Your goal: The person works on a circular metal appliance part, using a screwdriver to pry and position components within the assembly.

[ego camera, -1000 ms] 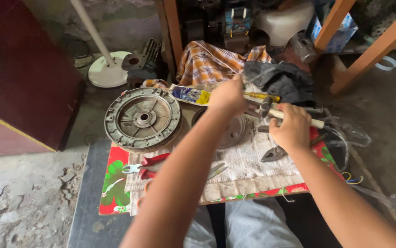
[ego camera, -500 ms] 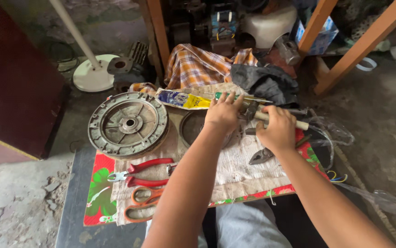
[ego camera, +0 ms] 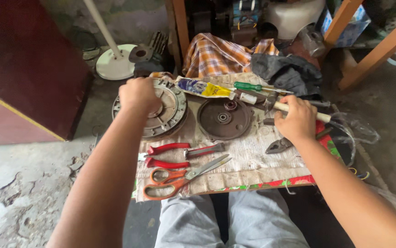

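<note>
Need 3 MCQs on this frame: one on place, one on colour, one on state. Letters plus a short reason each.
1. Where does the left hand rest?
A. on the grey ribbed metal disc
B. on the scissors
C. on the plaid cloth

2. What colour are the scissors' handles?
A. green
B. orange
C. black

3. How is the right hand placed?
A. flat and open on the mat
B. lifted clear of everything
C. closed round a pale wooden handle

Answers:
1 A: the fist sits on the disc at the mat's left edge.
2 B: both finger loops are orange; the red handles above them belong to the pliers.
3 C: the fingers wrap the handle, whose end sticks out on the hand's right.
</note>
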